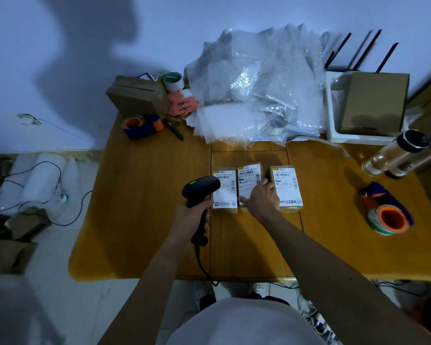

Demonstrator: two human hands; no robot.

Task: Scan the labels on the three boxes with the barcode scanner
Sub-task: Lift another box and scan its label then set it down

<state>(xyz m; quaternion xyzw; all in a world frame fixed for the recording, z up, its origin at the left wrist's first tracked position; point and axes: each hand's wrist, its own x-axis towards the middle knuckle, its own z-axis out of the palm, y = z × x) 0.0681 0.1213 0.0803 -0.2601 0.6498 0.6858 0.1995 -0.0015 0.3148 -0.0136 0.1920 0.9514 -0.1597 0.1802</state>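
Three small cardboard boxes with white shipping labels lie side by side on the wooden table: the left box, the middle box and the right box. My left hand grips the handle of a black barcode scanner, whose green light is on; its head hangs just left of the left box and points toward it. My right hand grasps the middle box, thumb on its near left edge and fingers on its right side, hiding its lower label.
A heap of bubble wrap fills the back of the table. Tape dispensers lie at back left and at right. Cardboard boxes stand at the back, with two bottles at right. The scanner's cable drops over the front edge.
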